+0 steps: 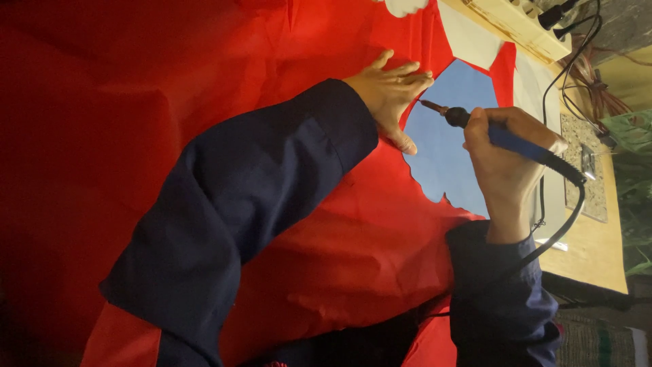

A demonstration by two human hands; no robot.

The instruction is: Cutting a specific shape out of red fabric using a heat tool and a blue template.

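Both hands work over a wide sheet of red fabric (170, 122), which spreads beneath and far beyond them and fills most of the view, creased in broad folds. Between the two hands the fabric has a cut-out opening with a wavy lower edge, and through it shows a pale blue surface (451, 146). Beyond the right hand, at the far edge of the fabric, lies a light wooden tabletop (598, 251) with a pale strip-shaped box (519, 24) at its upper end and dark cables around it. The left hand (390, 92) lies flat on the fabric with fingers spread, palm pressing down right at the rim of the opening, its dark blue sleeve (244, 204) running back toward the body. The right hand (506, 160) is closed around the blue handle of a soldering-iron-like hot tool (475, 126), gripping it like a pen. A black cord (567, 217) trails from the handle's back end past the right wrist. The tool's thin metal tip (429, 105) points at the fabric edge just beside the left fingertips.
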